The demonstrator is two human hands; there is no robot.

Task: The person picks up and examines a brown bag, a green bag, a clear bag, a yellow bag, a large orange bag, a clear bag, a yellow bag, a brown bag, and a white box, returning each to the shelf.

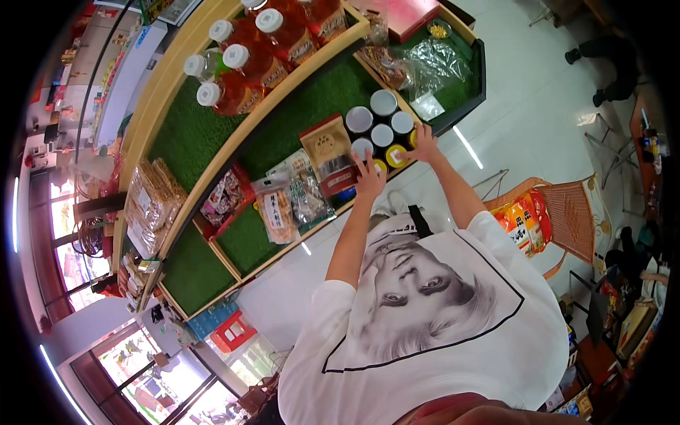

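A tight group of jars stands on the green turf shelf [280,134]. Some have pale grey lids, such as the grey-lidded jar [383,103]; the nearest row has yellow lids, such as the yellow-lidded jar [396,155]. My left hand [370,178] reaches to the near left side of the group, fingers stretched out and touching the jars there. On the near right side, my right hand [424,147] has its fingers spread against the yellow-lidded jars, partly covering one. A brown snack pouch [329,154] lies left of the jars, close to my left hand.
White-capped bottles of reddish drink [244,67] fill the raised tier. Other packets [276,212] lie left on the shelf, with clear plastic bags [439,60] at the right end. A wicker chair [570,219] holding a red-yellow bag stands behind right. A person's dark-clothed legs [609,67] show at upper right.
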